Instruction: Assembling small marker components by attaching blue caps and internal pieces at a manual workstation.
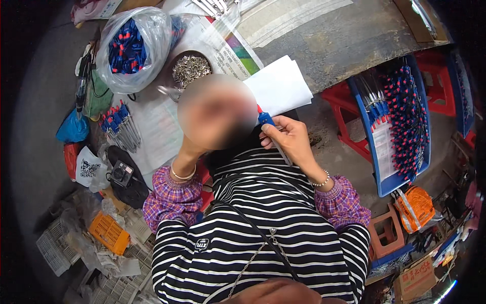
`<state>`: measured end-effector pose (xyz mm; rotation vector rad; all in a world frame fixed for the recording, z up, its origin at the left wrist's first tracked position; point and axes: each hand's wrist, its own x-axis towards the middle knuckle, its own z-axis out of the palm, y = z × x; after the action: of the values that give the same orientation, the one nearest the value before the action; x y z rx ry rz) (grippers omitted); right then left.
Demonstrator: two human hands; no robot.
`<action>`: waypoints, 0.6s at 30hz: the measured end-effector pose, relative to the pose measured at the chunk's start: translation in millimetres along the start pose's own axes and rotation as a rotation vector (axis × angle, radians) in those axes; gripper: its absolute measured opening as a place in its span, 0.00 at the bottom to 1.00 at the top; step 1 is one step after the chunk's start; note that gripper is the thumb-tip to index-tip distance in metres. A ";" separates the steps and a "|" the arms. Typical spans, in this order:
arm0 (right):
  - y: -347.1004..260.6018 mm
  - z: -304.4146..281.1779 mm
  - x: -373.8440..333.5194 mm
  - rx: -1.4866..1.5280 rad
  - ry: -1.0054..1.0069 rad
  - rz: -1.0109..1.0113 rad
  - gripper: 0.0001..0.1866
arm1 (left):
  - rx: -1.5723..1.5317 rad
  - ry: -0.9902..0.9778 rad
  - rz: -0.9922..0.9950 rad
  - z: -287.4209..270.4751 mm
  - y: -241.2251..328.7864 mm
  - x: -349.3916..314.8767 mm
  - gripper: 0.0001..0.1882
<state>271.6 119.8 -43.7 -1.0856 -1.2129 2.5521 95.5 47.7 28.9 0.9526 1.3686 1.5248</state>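
One blue tool sits clamped in the right grip; blur leaves the left grip unreadable, metal pieces beyond it, presumably for easy reach.

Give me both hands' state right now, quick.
Left hand: blurred over; open, closed or holding cannot be told.
Right hand: closed, holding a blue-handled tool with a red tip.

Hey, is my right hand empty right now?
No, the right hand holds a slim tool with a blue body, a red end and a grey metal shaft.
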 end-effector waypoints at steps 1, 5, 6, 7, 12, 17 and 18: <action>0.2 1.8 0.4 -0.010 0.004 -0.008 0.10 | 0.001 0.001 0.001 -2.2 -7.0 -2.6 0.11; 2.2 5.1 1.1 0.013 0.009 -0.010 0.10 | 0.326 -0.105 0.119 -6.2 -23.7 -11.8 0.11; 2.4 4.7 1.0 0.013 0.011 -0.009 0.10 | 0.398 -0.133 0.079 -6.8 -24.3 -13.6 0.11; 2.5 4.3 0.9 0.025 0.004 -0.003 0.09 | 0.471 -0.162 0.038 -7.3 -24.3 -15.0 0.11; 4.3 2.9 2.5 0.046 -0.012 -0.005 0.09 | 0.300 -0.099 0.472 13.0 -8.6 -19.1 0.06; 3.3 4.5 0.8 0.012 -0.022 -0.011 0.09 | 0.384 -0.190 0.309 12.5 -21.6 -18.8 0.10; 3.3 3.0 2.8 0.023 -0.014 -0.017 0.09 | 0.360 -0.186 0.359 15.2 -16.6 -16.9 0.11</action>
<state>268.2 116.7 -46.3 -1.0495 -1.1881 2.5588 117.2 37.7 14.1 1.5950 1.4161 1.4202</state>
